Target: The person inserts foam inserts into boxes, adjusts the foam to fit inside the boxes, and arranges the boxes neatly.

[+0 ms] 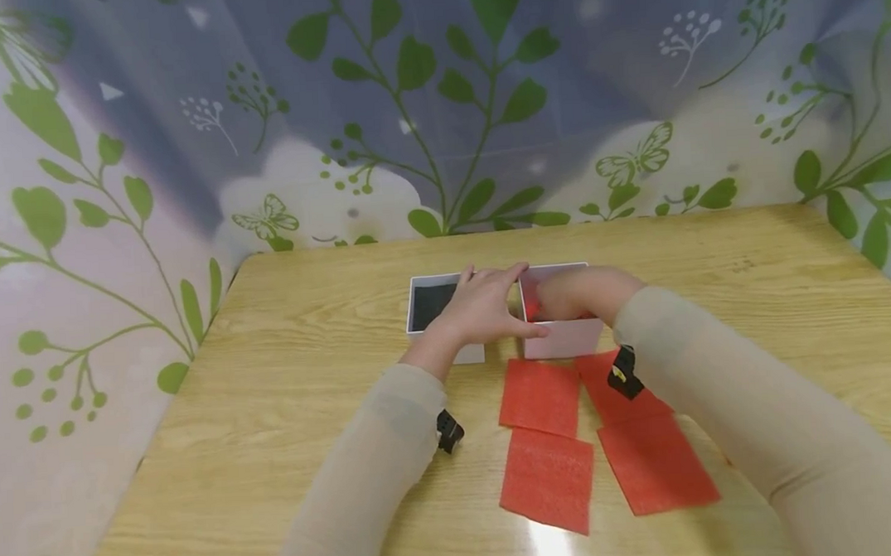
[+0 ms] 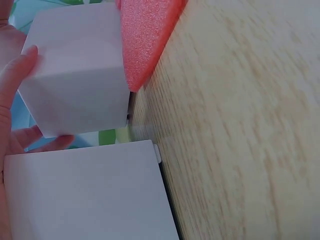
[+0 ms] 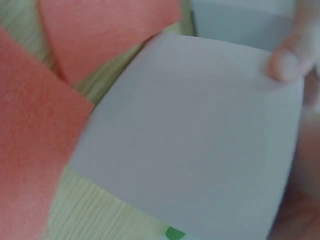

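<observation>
My left hand (image 1: 484,305) holds a small open-topped white box (image 1: 563,341) at its left side. In the left wrist view its thumb (image 2: 22,70) lies on the box's front, with other fingertips at the side. Inside that box is my right hand (image 1: 584,291); its fingers are hidden by the box. Red material (image 1: 532,301) shows beside the right hand in the box. Left of it stands a second white box (image 1: 469,354) with a dark interior, partly covered by the left hand.
Several flat red squares lie before the boxes, including a near-left square (image 1: 547,479) and a near-right square (image 1: 657,468). They rest on a wooden table (image 1: 294,401). A leaf-patterned curtain (image 1: 438,104) hangs behind the table.
</observation>
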`<state>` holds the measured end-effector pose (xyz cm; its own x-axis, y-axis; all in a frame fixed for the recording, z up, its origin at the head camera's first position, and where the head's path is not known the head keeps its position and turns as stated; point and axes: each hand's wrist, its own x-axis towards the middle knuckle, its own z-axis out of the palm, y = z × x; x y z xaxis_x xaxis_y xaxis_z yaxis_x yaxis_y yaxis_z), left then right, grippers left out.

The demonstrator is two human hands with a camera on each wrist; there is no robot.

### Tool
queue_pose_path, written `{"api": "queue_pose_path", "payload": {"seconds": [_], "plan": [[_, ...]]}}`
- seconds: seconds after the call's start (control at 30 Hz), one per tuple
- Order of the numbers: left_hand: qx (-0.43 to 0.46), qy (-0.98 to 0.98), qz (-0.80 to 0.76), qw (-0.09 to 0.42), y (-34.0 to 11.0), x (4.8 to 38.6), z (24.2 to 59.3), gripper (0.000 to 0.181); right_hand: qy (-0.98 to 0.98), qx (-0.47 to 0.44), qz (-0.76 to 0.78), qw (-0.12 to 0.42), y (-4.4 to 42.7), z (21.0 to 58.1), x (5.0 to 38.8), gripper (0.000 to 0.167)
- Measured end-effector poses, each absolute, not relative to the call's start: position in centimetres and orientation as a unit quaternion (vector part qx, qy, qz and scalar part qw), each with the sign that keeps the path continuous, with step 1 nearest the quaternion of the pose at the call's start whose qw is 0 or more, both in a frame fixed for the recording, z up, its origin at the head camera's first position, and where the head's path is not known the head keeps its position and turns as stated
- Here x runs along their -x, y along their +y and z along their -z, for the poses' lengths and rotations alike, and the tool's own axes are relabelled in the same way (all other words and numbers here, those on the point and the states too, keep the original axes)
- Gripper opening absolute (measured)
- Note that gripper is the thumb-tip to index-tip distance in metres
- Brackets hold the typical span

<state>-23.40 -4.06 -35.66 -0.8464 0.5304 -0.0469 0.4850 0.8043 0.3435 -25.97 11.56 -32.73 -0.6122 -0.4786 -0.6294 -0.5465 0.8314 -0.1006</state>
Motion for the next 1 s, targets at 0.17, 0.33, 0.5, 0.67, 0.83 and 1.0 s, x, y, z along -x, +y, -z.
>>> {"api": "queue_pose_path", "payload": {"seconds": [0.17,0.33,0.5,0.67,0.83,1.0], "plan": [[-0.267,0.948,-0.162,0.062,-4.3,23.4,35.5,0.098,0.876,0.354,0.016,0.327,11.7,32.7,26.2,0.032],[-0.267,0.948,-0.162,0.068,-4.3,23.4,35.8,0.098,0.870,0.378,0.090,0.303,12.3,33.3,26.5,0.027],[-0.266,0.947,-0.163,0.073,-4.1,23.4,35.8,0.099,0.888,0.383,0.142,0.213,13.8,32.1,24.4,0.017],[-0.260,0.950,-0.155,0.077,-4.0,23.3,35.8,0.099,0.892,0.373,0.185,0.174,16.3,31.7,22.7,0.029],[-0.261,0.949,-0.157,0.077,-3.9,23.3,35.8,0.099,0.909,0.357,0.177,0.125,19.0,31.7,21.0,0.038],[-0.260,0.950,-0.156,0.075,-3.8,23.3,35.8,0.100,0.923,0.328,0.170,0.107,21.3,32.2,19.3,0.054]]}}
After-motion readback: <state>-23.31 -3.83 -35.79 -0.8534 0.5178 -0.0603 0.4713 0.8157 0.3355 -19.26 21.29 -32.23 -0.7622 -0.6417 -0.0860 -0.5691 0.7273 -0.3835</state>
